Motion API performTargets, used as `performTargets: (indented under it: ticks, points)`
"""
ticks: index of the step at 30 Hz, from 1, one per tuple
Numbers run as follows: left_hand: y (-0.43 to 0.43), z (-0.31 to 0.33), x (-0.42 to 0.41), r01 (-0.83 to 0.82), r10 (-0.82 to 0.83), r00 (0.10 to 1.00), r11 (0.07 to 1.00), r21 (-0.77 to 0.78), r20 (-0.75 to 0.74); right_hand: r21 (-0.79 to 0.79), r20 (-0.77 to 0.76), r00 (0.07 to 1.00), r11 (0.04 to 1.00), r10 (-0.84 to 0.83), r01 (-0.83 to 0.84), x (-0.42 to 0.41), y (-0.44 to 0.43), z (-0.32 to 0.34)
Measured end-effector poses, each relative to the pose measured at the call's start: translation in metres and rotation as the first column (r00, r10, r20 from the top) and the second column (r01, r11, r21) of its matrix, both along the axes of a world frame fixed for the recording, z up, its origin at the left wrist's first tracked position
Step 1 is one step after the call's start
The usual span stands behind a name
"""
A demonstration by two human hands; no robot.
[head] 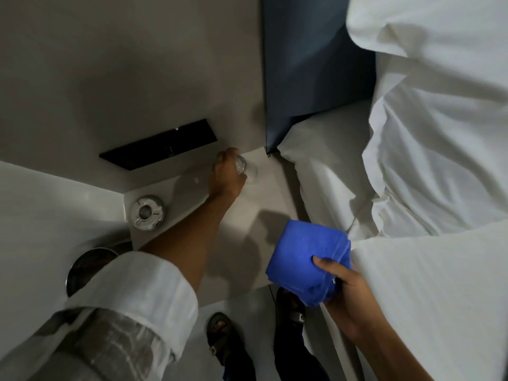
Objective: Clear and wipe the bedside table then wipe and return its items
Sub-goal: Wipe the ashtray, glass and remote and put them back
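On table (264, 193), clear glass (246, 167), tilted.

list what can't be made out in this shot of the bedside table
Head view only:
- glass: blurred and half covered by the left hand; contents unreadable.
- black wall panel: markings too small to read.
- metal bin: inside hidden by the white sleeve.
- blue cloth: underside hidden, bunched in the right hand.

Grey wall (123, 64), blue headboard (310, 64), white bedding (439, 133)
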State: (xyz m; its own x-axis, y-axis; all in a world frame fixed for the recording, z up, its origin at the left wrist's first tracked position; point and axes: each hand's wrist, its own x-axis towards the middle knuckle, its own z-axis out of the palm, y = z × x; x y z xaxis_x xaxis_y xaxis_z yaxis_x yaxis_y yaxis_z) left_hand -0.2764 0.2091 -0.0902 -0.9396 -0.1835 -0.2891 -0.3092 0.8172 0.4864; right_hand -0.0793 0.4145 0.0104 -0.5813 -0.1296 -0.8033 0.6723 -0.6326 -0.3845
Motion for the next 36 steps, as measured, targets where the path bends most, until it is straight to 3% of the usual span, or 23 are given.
performTargets:
  ticks: [6, 10, 12, 15, 18, 20, 23, 29, 32, 36]
  points:
    - [0.005, -0.009, -0.006, 0.089, -0.094, 0.995, 0.991, -0.104, -0.036, 0.003, -0.038, 0.999, 1.000, 0.006, -0.006, 0.004, 0.008, -0.003]
    - [0.007, -0.010, -0.001, 0.047, -0.047, 0.998, 0.999, -0.005, 0.040, 0.017, -0.049, 0.998, 0.999, -0.027, 0.028, 0.009, 0.007, -0.003]
    - [0.009, -0.001, 0.020, -0.021, 0.022, 0.999, 0.999, 0.034, -0.027, 0.016, -0.053, 0.998, 0.999, -0.045, 0.046, 0.016, 0.005, 0.002]
    - [0.018, 0.020, 0.076, 0.011, 0.013, 0.987, 0.989, 0.149, -0.162, 0.015, -0.050, 0.995, 0.996, -0.084, 0.085, 0.029, 0.002, 0.013]
    - [0.029, 0.046, 0.131, 0.009, 0.029, 0.991, 0.962, 0.271, -0.134, 0.061, -0.080, 0.993, 0.994, -0.088, 0.093, 0.045, -0.002, 0.026]
    - [0.040, 0.073, 0.173, -0.023, 0.055, 0.996, 0.916, 0.400, -0.069, 0.127, -0.098, 0.990, 0.985, -0.105, 0.117, 0.071, -0.006, 0.045]
    - [0.063, 0.098, 0.210, -0.130, 0.102, 0.991, 0.724, 0.677, 0.082, 0.178, -0.122, 0.975, 0.962, -0.187, 0.207, 0.091, 0.001, 0.051]
    - [0.106, 0.110, 0.275, -0.145, -0.146, 0.953, 0.547, 0.824, 0.264, 0.352, -0.185, 0.961, 0.899, -0.205, 0.260, 0.142, 0.030, 0.059]
    - [0.129, 0.111, 0.295, -0.074, -0.162, 0.965, 0.583, 0.809, 0.205, 0.541, -0.184, 0.976, 0.816, -0.119, 0.201, 0.159, 0.050, 0.059]
    - [0.196, 0.119, 0.325, 0.020, -0.237, 0.955, 0.648, 0.761, 0.178, 0.796, -0.095, 0.995, 0.599, -0.020, 0.088, 0.186, 0.107, 0.065]
